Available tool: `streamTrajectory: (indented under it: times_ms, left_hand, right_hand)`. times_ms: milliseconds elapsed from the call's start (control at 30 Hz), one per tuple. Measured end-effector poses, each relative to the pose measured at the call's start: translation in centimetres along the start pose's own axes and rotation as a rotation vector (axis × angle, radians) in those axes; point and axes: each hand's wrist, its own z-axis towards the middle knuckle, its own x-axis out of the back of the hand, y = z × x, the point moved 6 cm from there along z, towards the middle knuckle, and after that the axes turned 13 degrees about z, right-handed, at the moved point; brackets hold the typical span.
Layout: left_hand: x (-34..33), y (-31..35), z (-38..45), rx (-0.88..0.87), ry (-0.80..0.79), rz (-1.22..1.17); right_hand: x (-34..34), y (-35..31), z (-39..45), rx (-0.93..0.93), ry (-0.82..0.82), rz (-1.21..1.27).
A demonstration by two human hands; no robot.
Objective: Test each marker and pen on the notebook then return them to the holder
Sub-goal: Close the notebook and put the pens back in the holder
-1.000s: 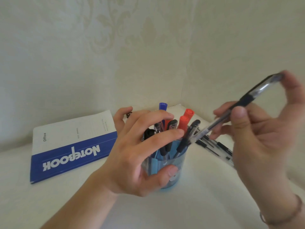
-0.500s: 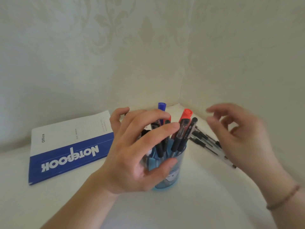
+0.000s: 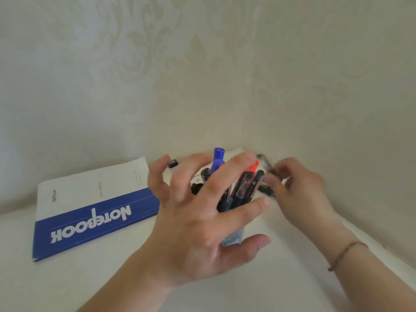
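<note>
Pens and markers stand bunched in the holder (image 3: 233, 240), a clear bluish cup on the white table (image 3: 112, 282) near the corner where two patterned walls (image 3: 315, 75) meet. Only a small part of the cup wall shows, between the thumb and fingers of the left hand (image 3: 198, 224). That hand is in front of the cup with fingers spread wide and straight over the pen tops; the thumb lies low beside the cup wall. Whether the fingers or the thumb touch the pens or the cup cannot be told. A blue-capped marker (image 3: 218, 159) rises highest in the bunch, at the rear. A red-capped marker (image 3: 252, 168) leans to the right beside it. A clear-barrelled pen with a dark cap (image 3: 244, 188) stands in front of the red one.

Right hand (image 3: 299, 188) is just to the right of the holder, low over the table, fingers curled in. Its fingertips (image 3: 271, 179) close on dark loose pens (image 3: 264, 164) lying beside the cup; the area is blurred, so which pen is in the grip cannot be told. A thin bracelet (image 3: 346, 254) circles the right wrist.

Notebook (image 3: 94, 208) lies closed and flat on the table to the left of the holder, apart from it, blue and white cover up. A small dark-capped item (image 3: 173, 165) sits behind the notebook's far corner; it is too blurred to identify.
</note>
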Motion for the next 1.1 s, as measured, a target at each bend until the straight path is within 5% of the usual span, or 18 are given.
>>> streamTrajectory:
  times_ms: [200, 433, 533, 700, 767, 900, 1000, 1100]
  left_hand:
    - [-0.1, -0.9, 0.1, 0.018, -0.058, -0.047]
    - [0.0, -1.5, 0.1, 0.026, -0.009, -0.236]
    - [0.2, -1.5, 0.1, 0.032, 0.013, -0.261]
    - [0.1, -1.5, -0.2, 0.02, 0.04, -0.28]
    - [0.0, -1.7, -0.4, 0.03, 0.045, -0.279]
    - [-0.1, -1.8, -0.6, 0.059, 0.091, -0.278]
    - [0.3, -2.1, -0.7, 0.092, 0.158, -0.329]
    - [0.4, -2.9, -0.8, 0.157, 0.191, -0.414]
  right_hand:
    - [4.8, -5.5, -3.4, 0.396, 0.302, 0.837]
    - [4.0, -7.6, -5.0, 0.557, 0.175, 1.004]
    - [3.4, -7.8, -4.9, 0.554, 0.114, 0.909]
    - [1.9, -8.4, -5.1, 0.707, -0.04, 0.291]
    - [2.2, -8.1, -4.7, 0.702, -0.032, 0.303]
    - [4.1, -2.7, -1.0, 0.34, 0.142, 0.328]
    - [2.3, 2.8, 1.2, 0.0, -0.065, -0.144]
    - [0.4, 5.0, 1.0, -0.147, -0.228, -0.256]
